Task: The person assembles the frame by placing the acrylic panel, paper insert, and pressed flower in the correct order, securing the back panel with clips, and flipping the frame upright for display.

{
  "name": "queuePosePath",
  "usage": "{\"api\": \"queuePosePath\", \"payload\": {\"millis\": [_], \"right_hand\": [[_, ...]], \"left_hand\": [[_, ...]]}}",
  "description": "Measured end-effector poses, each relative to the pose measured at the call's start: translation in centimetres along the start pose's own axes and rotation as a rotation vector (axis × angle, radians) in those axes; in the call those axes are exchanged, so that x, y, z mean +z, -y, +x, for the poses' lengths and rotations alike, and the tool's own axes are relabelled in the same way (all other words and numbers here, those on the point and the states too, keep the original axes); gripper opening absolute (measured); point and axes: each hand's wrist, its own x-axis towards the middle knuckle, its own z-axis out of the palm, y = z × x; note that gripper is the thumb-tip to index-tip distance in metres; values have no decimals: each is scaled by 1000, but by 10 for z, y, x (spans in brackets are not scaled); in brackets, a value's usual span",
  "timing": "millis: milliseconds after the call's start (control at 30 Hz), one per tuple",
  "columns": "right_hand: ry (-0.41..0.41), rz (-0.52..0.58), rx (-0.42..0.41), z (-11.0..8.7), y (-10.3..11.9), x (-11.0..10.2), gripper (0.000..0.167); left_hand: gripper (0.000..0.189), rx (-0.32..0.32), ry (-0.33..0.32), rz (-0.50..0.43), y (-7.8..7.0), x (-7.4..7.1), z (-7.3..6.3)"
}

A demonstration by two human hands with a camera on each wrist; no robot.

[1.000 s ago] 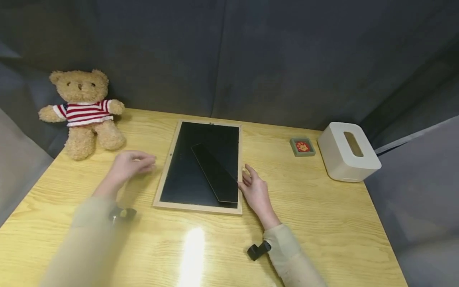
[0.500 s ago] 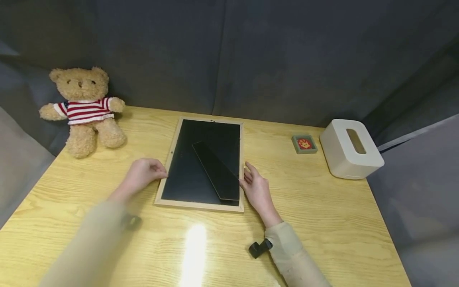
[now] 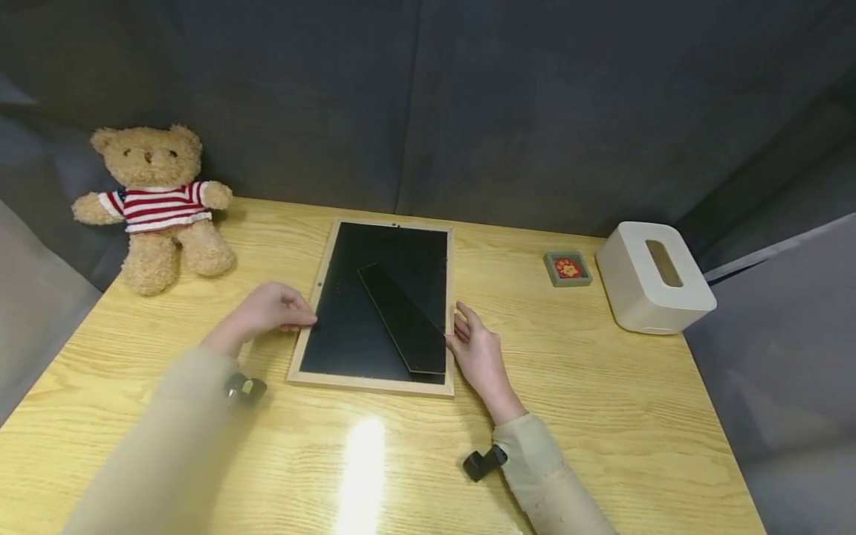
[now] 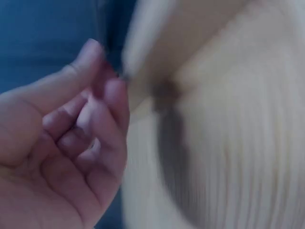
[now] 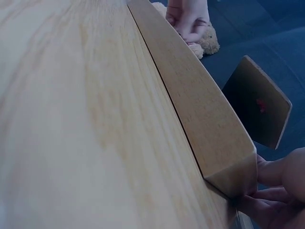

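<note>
A picture frame point(image 3: 371, 384) with a pale wooden border lies face down on the table, its black back upward. A black stand leg point(image 3: 404, 319) slants across that back; in the right wrist view the stand leg point(image 5: 257, 105) juts up. At the left border, thumb and fingertips of my left hand point(image 3: 270, 308) pinch together at the inner edge. The blurred left wrist view shows a small dark tab at the fingertips of the left hand point(image 4: 81, 129), partly hidden. My right hand point(image 3: 481, 360) grips the right border near the stand leg's wide end.
A teddy bear point(image 3: 160, 208) in a striped shirt sits at the back left. Toward the back right are a small green tray point(image 3: 556, 279) with a red and yellow design and a white tissue box point(image 3: 642, 290). Dark cloth point(image 3: 521, 119) hangs behind the table point(image 3: 602, 416).
My left hand has come in from the left to the frame's left border, then shifted slightly along it. The right hand keeps its place at the right border.
</note>
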Motion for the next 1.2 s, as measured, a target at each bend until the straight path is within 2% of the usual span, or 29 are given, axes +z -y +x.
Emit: {"api": "queuePosePath", "payload": {"millis": [67,167,200,267,333,433,533,667,733,867,1200], "right_hand": [[0,1,5,-1,0,0,58],[-4,-3,19,-1,-1,-1,59],[-5,-3,24,-2,-1,-1,58],[-4,-4,24,-1,-1,-1,59],[-4,-5,22,-1,-1,-1,59],[-5,-7,17,0,-1,0,58],[-6,-13,9,1,-1,1,58],[-5,-12,12,1,0,1,58],[-3,-11,19,1,0,1,58],[1,-7,27,1,0,1,58],[2,-19,28,1,1,3,58]], "left_hand": [[20,-78,18,-191,-1,-2,-2],[23,-116,33,-433,-2,-2,-3],[22,-117,35,-478,-2,-2,-3],[19,-106,23,-493,0,-1,-3],[16,-94,-6,-423,3,0,-2],[16,-57,-48,-226,11,1,0],[12,17,-64,-13,17,2,1],[9,120,-65,167,16,3,2],[11,150,-58,199,13,3,2],[13,169,-39,219,8,2,4],[18,73,12,277,-6,-3,6]]}}
